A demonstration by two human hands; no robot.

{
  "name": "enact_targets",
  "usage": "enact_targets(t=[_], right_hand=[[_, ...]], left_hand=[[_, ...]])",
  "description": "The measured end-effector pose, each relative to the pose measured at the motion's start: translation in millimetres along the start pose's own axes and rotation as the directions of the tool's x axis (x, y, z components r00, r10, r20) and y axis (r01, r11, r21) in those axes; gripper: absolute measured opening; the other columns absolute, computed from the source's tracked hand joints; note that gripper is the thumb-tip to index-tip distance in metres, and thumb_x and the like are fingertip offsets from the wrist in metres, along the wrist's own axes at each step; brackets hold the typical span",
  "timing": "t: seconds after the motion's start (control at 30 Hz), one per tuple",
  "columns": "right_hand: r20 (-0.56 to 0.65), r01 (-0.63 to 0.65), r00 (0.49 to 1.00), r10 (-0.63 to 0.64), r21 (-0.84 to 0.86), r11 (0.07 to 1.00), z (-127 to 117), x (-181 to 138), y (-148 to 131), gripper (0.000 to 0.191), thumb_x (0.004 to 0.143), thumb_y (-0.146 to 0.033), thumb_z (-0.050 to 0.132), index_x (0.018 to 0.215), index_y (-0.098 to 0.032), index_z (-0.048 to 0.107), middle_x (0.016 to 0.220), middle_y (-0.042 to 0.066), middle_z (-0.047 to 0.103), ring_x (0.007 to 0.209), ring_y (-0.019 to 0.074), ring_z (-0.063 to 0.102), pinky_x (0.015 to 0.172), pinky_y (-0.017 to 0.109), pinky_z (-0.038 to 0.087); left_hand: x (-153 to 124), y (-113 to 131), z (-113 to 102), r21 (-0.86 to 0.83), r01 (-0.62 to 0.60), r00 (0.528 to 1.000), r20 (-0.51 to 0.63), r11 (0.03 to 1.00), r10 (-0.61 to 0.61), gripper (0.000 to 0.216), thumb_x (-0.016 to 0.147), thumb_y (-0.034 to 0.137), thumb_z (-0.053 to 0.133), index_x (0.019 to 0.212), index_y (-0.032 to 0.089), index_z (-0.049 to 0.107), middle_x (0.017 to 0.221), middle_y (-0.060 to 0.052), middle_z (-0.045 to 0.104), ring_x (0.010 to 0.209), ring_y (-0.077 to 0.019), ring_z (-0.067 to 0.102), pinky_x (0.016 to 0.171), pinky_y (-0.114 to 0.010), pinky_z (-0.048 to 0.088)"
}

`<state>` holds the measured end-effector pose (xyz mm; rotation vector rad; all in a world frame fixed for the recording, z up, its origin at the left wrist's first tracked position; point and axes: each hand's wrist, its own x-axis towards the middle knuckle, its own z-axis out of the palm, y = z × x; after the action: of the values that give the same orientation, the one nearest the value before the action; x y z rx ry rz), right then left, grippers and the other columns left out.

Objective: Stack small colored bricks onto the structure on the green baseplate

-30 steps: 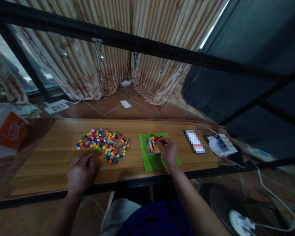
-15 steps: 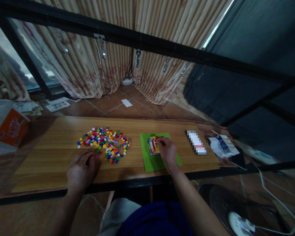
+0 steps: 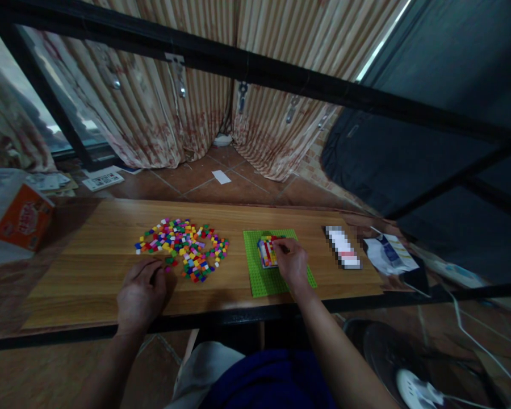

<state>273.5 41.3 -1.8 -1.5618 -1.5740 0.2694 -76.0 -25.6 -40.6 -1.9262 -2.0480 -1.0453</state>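
Note:
A green studded baseplate (image 3: 276, 281) lies on the wooden table, bearing a small multicoloured brick build (image 3: 267, 251) with red, yellow, white and blue parts. Over the right side of that build is my right hand (image 3: 293, 262), thumb and forefinger pinched at its top; whatever sits between the fingertips is too small to make out. To the left, my left hand (image 3: 141, 292) rests on the table with curled fingers, beside the near left edge of a loose pile of small coloured bricks (image 3: 187, 244). Its fingertips are close to a few green and red bricks, and its grip is hidden.
A phone-like object (image 3: 343, 247), pixelated, lies right of the baseplate. Beyond it is a crumpled white and blue packet (image 3: 390, 254). A clear plastic bin (image 3: 0, 227) with an orange label stands at the far left. A dark metal bar (image 3: 255, 313) runs along the table's near edge.
The view has shifted very slightly. Both hands keep almost the same place and pose, the right at the brick build and the left beside the pile.

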Motion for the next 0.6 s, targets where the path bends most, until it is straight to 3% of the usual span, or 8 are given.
enact_targets(t=[0.3,0.6], right_hand=[[-0.004,0.037,0.999,-0.038,-0.028,0.999,2.9,1.0,1.3,0.020,0.084,-0.024,0.055,0.075,-0.020,0.072,0.080,0.007,0.072,0.080,0.0225,0.065,0.078,0.036,0.049],[0.044,0.019,0.999,-0.021,0.055,0.998,1.1,3.3,6.0,0.019,0.083,-0.026,0.056,0.075,-0.019,0.071,0.081,0.006,0.071,0.080,0.0209,0.064,0.076,0.034,0.049]], left_hand=[[0.0,2.6,-1.0,-0.009,0.006,1.000,0.004,1.000,-0.006,0.028,0.091,0.036,0.049,0.094,0.017,0.069,0.101,-0.011,0.071,0.096,-0.0245,0.067,0.091,-0.038,0.055],[0.6,2.2,-0.3,-0.013,0.038,0.999,0.017,0.999,-0.038,0.029,0.090,0.037,0.049,0.093,0.017,0.069,0.101,-0.011,0.071,0.097,-0.0242,0.066,0.091,-0.038,0.054]])
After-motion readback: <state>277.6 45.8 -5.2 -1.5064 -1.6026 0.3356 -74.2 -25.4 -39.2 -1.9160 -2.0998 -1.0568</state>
